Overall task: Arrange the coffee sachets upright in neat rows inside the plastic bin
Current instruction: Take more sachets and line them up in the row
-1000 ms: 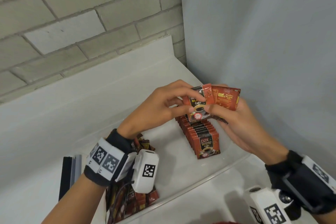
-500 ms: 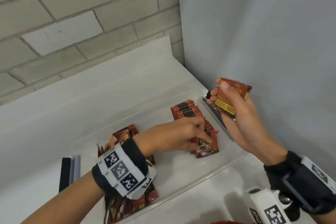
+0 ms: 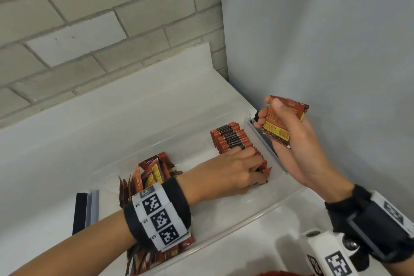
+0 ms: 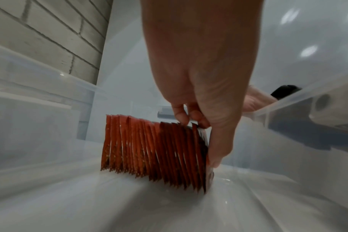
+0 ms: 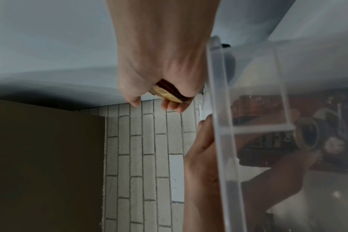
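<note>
1. You are looking at one bin (image 3: 257,215).
2. One upright row (image 3: 233,139) of sachets is standing in it, too many to count.
3. One loose heap (image 3: 152,175) is lying there.
4. Two hands are showing: left (image 3: 226,175), right (image 3: 298,148).

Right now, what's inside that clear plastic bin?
In the bin: an upright sachet row that the left hand is adding to, and a loose sachet pile. The wrist hides part of the pile.

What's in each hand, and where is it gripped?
The right hand grips a few sachets around their middle. The left hand pinches the row's front sachet by its top edge.
</note>
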`<state>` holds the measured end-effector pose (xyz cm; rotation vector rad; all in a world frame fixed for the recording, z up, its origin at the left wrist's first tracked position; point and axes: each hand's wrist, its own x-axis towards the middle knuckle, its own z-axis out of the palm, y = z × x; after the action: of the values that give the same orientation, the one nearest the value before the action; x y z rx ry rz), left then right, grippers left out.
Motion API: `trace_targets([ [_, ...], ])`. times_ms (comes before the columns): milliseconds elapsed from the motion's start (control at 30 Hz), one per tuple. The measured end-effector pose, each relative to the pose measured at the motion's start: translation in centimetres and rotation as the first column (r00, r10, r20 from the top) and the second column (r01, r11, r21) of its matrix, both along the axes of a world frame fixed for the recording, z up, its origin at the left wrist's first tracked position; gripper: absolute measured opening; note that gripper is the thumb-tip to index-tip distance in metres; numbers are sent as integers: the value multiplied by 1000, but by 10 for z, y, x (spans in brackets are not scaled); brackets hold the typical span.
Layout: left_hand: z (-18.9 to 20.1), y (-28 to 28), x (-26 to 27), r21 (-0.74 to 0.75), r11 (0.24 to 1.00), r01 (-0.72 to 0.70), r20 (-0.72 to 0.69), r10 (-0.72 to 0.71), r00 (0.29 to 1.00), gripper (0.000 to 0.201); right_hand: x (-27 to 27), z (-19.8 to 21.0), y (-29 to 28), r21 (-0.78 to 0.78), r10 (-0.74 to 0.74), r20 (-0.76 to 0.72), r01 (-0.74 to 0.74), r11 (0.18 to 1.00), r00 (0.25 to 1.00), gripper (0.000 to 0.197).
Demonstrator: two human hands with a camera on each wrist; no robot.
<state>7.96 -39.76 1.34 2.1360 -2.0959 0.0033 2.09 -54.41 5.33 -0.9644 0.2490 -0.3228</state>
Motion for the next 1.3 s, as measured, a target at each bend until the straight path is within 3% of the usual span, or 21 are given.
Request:
trace_targets([
  [133,1,0,1,20,999,-35,49,34,998,24,1,0,-1,69,21,-12,-20,997,1000,17],
  [333,2,0,-3,31,999,-42,98,39,994,23,-1,-1,-3,121,59,-22,-56,991,998,27],
  [600,12,2,1,15,1000,-7,-35,7,999,29,0,-1,-2,84,43,-100,-35,996,994,21],
  [733,27,8,17,-42,995,-87,-152,80,985,24,0,-4,-2,13,12,-124,-11,1000,992,16],
  [800,38,14,27,-32,977,-211,-276,194,941,23,0,-4,-2,-7,21,-116,-22,1000,993,13],
  [900,53,22,35,-31,899,-436,-462,374,804,24,0,-5,-2,-49,55,-97,-60,997,994,9],
  [1033,64,21,33,-63,824,-563,-618,410,671,39,-1,-5,-2,-86,144,-41,-147,985,989,14],
  [1167,61,12,29,-89,845,-527,-700,323,636,49,-2,-5,-2,-150,211,-29,-213,965,977,32],
  [1300,59,8,29,-185,845,-501,-698,245,672,49,-2,-6,-3,-162,216,-24,-217,963,976,39],
])
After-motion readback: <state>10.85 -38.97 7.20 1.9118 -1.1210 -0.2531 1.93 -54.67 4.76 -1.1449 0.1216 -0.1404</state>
